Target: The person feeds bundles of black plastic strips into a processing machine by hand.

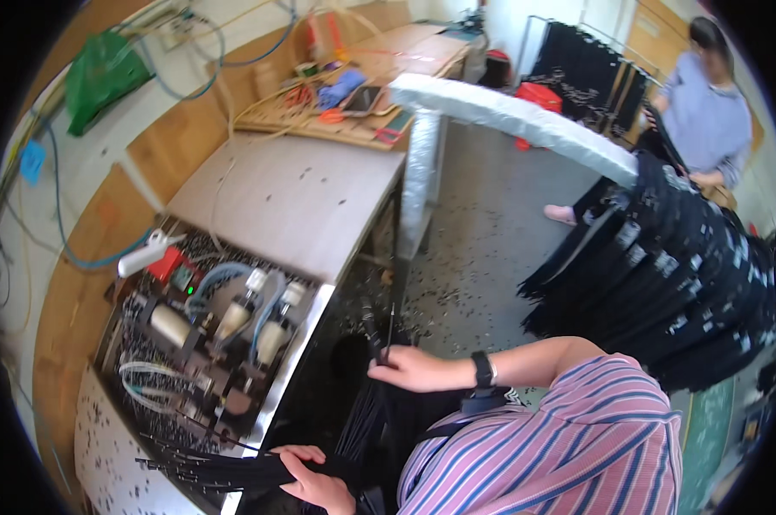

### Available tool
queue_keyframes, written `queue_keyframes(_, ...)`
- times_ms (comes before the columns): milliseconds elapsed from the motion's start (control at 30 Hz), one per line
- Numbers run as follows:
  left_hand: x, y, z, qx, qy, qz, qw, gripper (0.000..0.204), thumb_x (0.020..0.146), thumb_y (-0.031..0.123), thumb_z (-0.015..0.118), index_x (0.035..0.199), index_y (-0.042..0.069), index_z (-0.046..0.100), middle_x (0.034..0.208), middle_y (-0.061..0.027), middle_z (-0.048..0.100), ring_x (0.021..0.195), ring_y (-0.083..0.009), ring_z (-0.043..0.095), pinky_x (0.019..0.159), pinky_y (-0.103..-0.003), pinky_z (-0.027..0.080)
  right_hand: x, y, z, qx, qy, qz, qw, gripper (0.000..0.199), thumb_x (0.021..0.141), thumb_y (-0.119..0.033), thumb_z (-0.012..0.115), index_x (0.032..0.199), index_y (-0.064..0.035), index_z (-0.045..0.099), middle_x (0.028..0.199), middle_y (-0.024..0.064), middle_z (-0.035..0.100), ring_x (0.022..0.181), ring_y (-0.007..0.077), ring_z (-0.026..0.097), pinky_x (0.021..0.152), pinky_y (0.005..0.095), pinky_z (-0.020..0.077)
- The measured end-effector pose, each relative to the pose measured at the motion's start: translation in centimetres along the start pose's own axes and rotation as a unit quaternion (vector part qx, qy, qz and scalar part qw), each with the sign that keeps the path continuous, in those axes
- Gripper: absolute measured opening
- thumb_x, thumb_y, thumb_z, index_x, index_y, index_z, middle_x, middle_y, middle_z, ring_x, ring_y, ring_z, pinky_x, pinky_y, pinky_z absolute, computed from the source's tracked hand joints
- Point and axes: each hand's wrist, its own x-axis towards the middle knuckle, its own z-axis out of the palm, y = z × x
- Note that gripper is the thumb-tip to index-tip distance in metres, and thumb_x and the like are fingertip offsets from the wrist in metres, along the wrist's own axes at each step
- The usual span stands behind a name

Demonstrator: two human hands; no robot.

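My left hand lies at the lower edge of the bench, its fingers closed over a bundle of black cords. The cords' loose ends fan out to the left, in front of a small pneumatic machine. One thin dark strand runs from the machine's lower part toward that hand. Farther right, my right hand is closed around a black cord above my lap, its end pointing up. More black cords hang between my two hands, partly hidden by my arm and clothing.
Black scraps litter the floor and machine bed. A foil-wrapped rack bar carries a thick mass of black cords on the right. Behind it stands another person. A wooden table holds a phone, blue cloth and scissors.
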Motion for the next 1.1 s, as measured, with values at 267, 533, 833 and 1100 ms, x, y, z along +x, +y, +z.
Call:
queue_keyframes(267, 1.1, -4.1, 1.5, 0.171, -0.422, -0.111, 0.883, 0.027, 0.093, 0.014, 0.049, 0.070, 0.001, 0.049, 0.058, -0.0046, 0.051, 0.051, -0.0123, 0.048, 0.051, -0.025, 0.039, 2.2, -4.5, -1.9, 0.381, -0.133, -0.171, 0.899, 0.051, 0.089, -0.026, 0.062, 0.129, 0.0000, 0.044, 0.116, 0.0140, 0.054, 0.109, 0.0227, 0.052, 0.093, 0.0338, 0.0424)
queue_keyframes(533, 3.5, -9.2, 0.0, 0.123, -0.518, -0.250, 0.809, 0.026, 0.093, 0.013, 0.051, 0.069, 0.002, 0.051, 0.059, -0.0056, 0.054, 0.053, -0.0133, 0.052, 0.052, -0.025, 0.041, 6.8, -9.3, 1.5, 0.392, -0.170, -0.059, 0.902, 0.035, 0.090, -0.033, 0.061, 0.073, -0.0031, 0.056, 0.060, 0.0034, 0.057, 0.053, 0.0127, 0.055, 0.056, 0.0265, 0.0459)
queue_keyframes(833, 6.6, -9.6, -0.1, 0.119, -0.424, -0.131, 0.888, 0.015, 0.093, 0.011, 0.051, 0.081, 0.002, 0.049, 0.059, -0.0067, 0.054, 0.051, -0.0158, 0.052, 0.051, -0.027, 0.044, 10.9, -10.2, 5.7, 0.332, -0.152, -0.153, 0.918, 0.031, 0.090, -0.030, 0.061, 0.076, -0.0049, 0.052, 0.054, 0.0006, 0.053, 0.046, 0.0098, 0.052, 0.048, 0.0253, 0.0429)
queue_keyframes(1100, 6.6, -10.2, -0.2, 0.135, -0.396, -0.219, 0.881, 0.020, 0.095, 0.015, 0.050, 0.103, 0.002, 0.063, 0.078, -0.0123, 0.064, 0.074, -0.0209, 0.060, 0.073, -0.033, 0.048, 13.3, -12.5, 3.8, 0.308, -0.122, -0.171, 0.928, 0.024, 0.089, -0.022, 0.061, 0.096, -0.0025, 0.049, 0.062, 0.0041, 0.057, 0.043, 0.0122, 0.055, 0.045, 0.0242, 0.0439)
